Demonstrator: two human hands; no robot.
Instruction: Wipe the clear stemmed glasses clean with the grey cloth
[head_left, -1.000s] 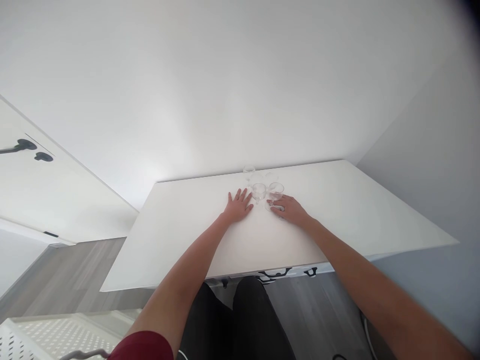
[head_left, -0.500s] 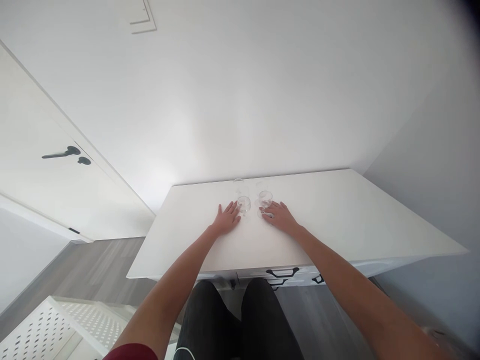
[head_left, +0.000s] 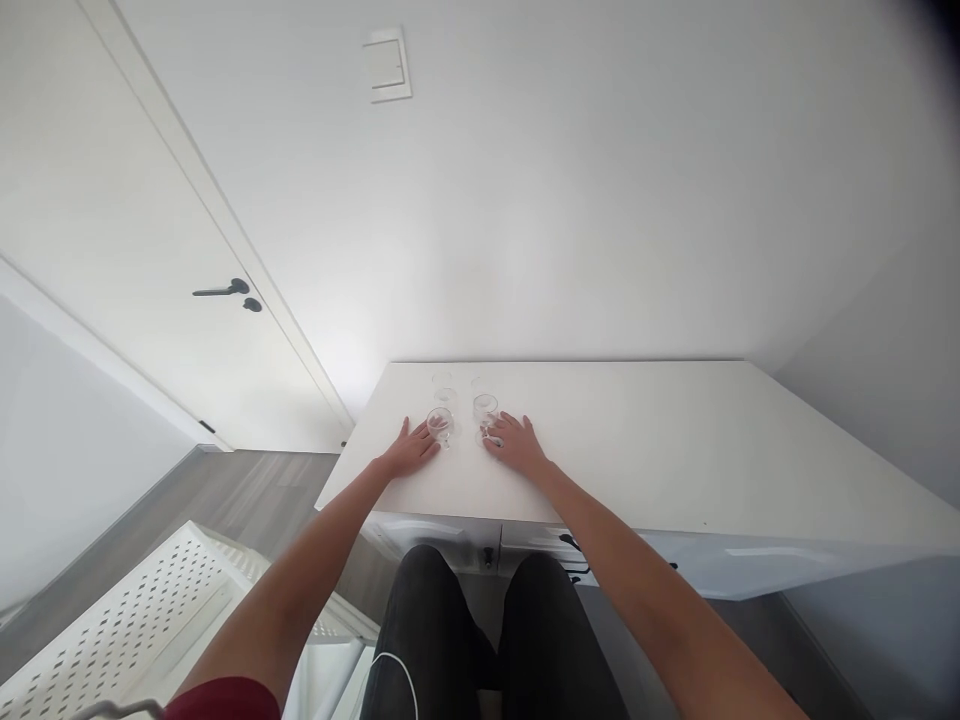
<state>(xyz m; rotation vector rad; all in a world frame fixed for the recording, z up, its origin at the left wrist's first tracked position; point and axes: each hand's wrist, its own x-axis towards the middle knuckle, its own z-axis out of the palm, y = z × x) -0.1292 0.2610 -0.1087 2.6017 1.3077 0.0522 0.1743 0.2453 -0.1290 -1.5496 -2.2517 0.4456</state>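
Note:
Several clear stemmed glasses stand in two rows on the white cabinet top, near its left end. The front left glass is at the fingertips of my left hand, which lies low with fingers spread. At the front right glass, the fingers of my right hand stretch around its stem and foot, partly seen through the glass. A fainter glass stands behind the left one. Rims farther back are hard to make out. Both palms face inward, with the glasses between them.
A white wall with a light switch rises behind the cabinet. On the left is a white door with a black handle. A white perforated rack stands at lower left. Dark drawer handles are on the cabinet front.
Both hands and the glasses between them have shifted left along the cabinet top, closer to its left end. The view has also turned, bringing more of the switch and door into sight.

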